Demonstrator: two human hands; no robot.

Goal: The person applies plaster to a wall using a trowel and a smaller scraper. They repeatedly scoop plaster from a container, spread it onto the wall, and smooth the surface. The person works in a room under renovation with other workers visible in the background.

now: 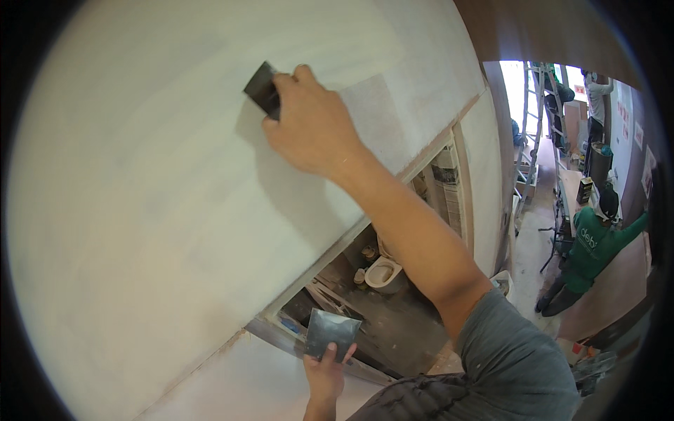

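Note:
My right arm is stretched up to the pale, smeared wall (161, 175). In my right hand (312, 123), the fingers close round a dark, flat putty scraper (264, 90), its blade tilted against or very near the wall surface. Lower down, my left hand (326, 375) grips a wider grey metal putty scraper (330, 337), thumb laid over its face. This second blade is held upright in front of the doorway opening, apart from the wall. A thin whitish film shows on its upper part. The handles are hidden by my fingers.
Below the wall a door frame (460, 182) opens onto a room with a toilet (383, 274). Along the corridor at right stand a ladder (531, 133) and a person in a green shirt (593, 245) reaching to the wall. Other people work farther back.

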